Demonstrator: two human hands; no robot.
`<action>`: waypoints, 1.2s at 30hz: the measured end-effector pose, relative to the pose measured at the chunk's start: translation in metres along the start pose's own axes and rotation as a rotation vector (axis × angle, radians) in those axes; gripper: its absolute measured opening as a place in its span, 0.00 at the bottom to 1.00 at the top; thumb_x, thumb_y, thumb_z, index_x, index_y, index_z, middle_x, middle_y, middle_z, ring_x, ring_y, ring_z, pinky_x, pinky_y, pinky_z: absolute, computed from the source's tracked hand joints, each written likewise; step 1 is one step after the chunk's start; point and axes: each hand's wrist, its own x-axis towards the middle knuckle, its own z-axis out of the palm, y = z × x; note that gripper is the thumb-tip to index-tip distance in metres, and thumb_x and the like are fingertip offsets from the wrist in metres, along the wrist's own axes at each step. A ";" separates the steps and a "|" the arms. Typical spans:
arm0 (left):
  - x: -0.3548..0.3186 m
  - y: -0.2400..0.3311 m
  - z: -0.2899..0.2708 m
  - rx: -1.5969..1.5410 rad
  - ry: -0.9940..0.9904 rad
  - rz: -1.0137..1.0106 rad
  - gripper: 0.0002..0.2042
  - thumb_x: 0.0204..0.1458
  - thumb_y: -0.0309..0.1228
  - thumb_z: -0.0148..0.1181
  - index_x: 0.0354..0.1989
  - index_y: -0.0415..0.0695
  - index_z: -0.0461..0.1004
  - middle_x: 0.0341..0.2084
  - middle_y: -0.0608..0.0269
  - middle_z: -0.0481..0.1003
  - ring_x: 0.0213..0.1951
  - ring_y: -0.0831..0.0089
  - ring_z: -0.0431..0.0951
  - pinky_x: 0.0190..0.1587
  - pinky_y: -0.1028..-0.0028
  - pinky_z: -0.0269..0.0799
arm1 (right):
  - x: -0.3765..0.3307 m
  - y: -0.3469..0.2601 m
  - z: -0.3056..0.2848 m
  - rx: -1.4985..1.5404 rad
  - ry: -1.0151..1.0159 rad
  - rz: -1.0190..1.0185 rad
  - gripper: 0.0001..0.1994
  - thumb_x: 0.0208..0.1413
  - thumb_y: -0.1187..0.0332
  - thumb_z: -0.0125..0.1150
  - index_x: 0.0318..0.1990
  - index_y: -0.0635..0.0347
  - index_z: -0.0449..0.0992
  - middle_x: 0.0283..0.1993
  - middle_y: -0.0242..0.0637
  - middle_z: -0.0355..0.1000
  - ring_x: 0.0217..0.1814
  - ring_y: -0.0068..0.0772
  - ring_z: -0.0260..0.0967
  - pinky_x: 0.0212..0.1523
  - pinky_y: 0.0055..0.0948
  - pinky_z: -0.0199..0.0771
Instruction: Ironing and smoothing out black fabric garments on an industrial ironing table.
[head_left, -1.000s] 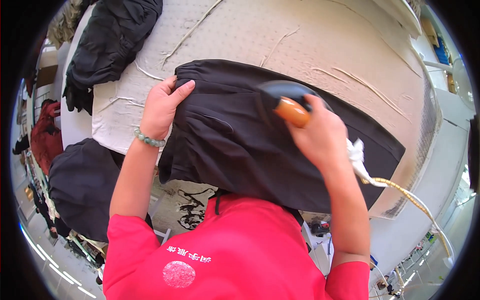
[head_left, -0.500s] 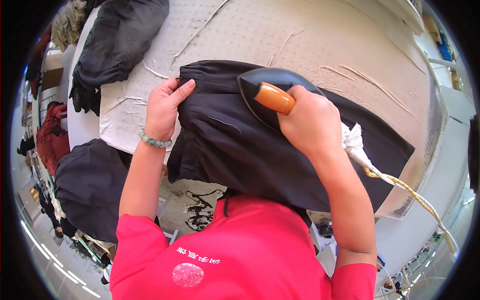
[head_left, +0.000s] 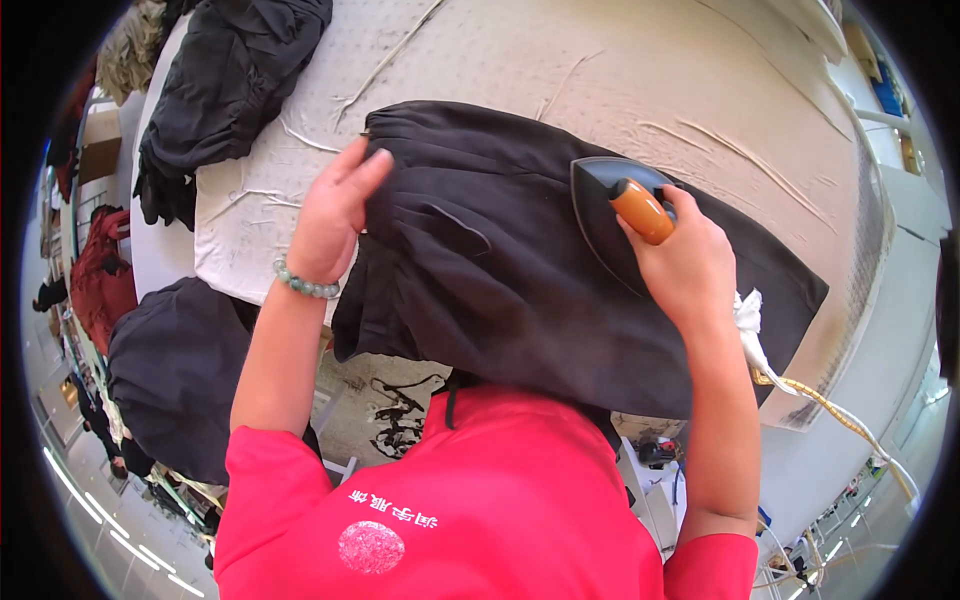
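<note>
A black garment (head_left: 520,290) with a gathered waist end lies across the padded ironing table in front of me. My right hand (head_left: 688,262) is closed around the orange handle of a dark iron (head_left: 597,190), whose plate rests on the garment right of its middle. At the garment's gathered left end is my left hand (head_left: 335,215), wearing a beaded bracelet. Its thumb and fingers are apart, slightly blurred, with no cloth visible between them. A thin loop (head_left: 465,228) stands up from the garment between my hands.
A white and yellow cord (head_left: 835,408) runs from the iron toward the lower right. Dark garments (head_left: 225,80) are heaped at the far left, and another dark cloth bundle (head_left: 180,375) sits at the near left. Creases ridge the pale table cover (head_left: 480,60).
The iron has slid right along the garment in my right hand. My left hand's fingers have come off the waist edge, and the cloth there looks more rumpled.
</note>
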 end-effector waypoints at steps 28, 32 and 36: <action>-0.018 0.028 0.024 0.026 -0.083 0.062 0.32 0.53 0.17 0.59 0.69 0.31 0.59 0.61 0.55 0.69 0.61 0.69 0.71 0.65 0.70 0.65 | 0.009 -0.041 0.012 0.067 0.008 -0.198 0.14 0.53 0.60 0.65 0.38 0.63 0.79 0.32 0.49 0.79 0.37 0.54 0.80 0.41 0.47 0.80; -0.024 0.030 0.019 0.117 -0.082 0.091 0.29 0.55 0.20 0.62 0.66 0.30 0.63 0.58 0.56 0.72 0.57 0.72 0.73 0.61 0.73 0.68 | -0.013 0.025 0.000 0.083 0.005 0.026 0.29 0.55 0.50 0.69 0.56 0.64 0.75 0.42 0.55 0.80 0.46 0.58 0.78 0.47 0.48 0.78; -0.014 0.024 0.015 0.170 -0.089 0.034 0.21 0.57 0.26 0.66 0.57 0.31 0.72 0.49 0.60 0.78 0.48 0.77 0.78 0.54 0.77 0.72 | -0.037 0.076 -0.021 0.102 0.047 0.284 0.29 0.53 0.50 0.71 0.55 0.64 0.76 0.45 0.53 0.80 0.50 0.54 0.78 0.50 0.43 0.77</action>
